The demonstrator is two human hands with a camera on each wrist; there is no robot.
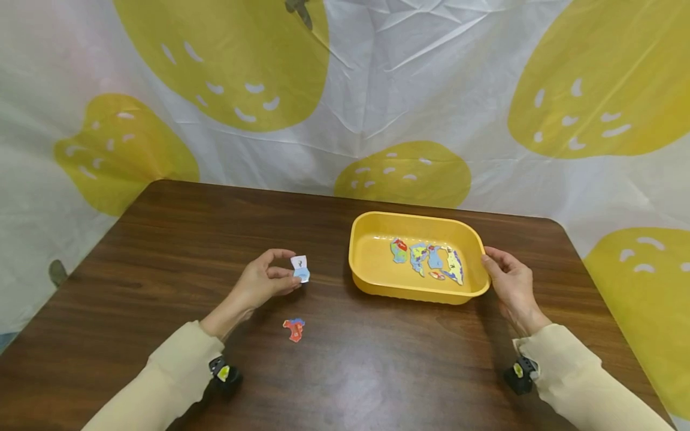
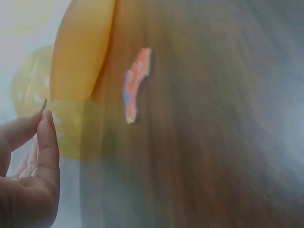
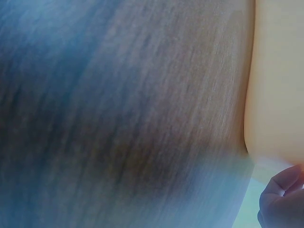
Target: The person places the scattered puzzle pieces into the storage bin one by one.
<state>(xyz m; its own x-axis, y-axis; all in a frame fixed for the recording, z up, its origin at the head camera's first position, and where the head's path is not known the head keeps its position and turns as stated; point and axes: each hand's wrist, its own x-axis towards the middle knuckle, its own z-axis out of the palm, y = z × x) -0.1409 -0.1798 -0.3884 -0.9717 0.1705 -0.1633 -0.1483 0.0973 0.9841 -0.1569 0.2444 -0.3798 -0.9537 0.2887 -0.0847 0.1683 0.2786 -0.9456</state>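
Observation:
My left hand (image 1: 261, 280) pinches a small white and light-blue puzzle piece (image 1: 300, 273) between thumb and fingers, above the table. In the left wrist view the piece (image 2: 43, 105) shows only as a thin edge at the fingertips. A red and blue puzzle piece (image 1: 294, 330) lies flat on the table, nearer me than that hand. My right hand (image 1: 512, 287) grips the right rim of a yellow plastic tray (image 1: 415, 292), thumb on the near side of the rim. Several colourful, irregular puzzle pieces (image 1: 434, 258) lie inside the tray. The right wrist view shows the tray's side (image 3: 278, 85) and part of the hand.
Both hands work over a dark brown wooden table (image 1: 350, 371) with rounded far corners. A white cloth (image 1: 356, 78) with big yellow fruit prints hangs behind it and around the sides. Small dark devices (image 1: 520, 374) are strapped at both wrists.

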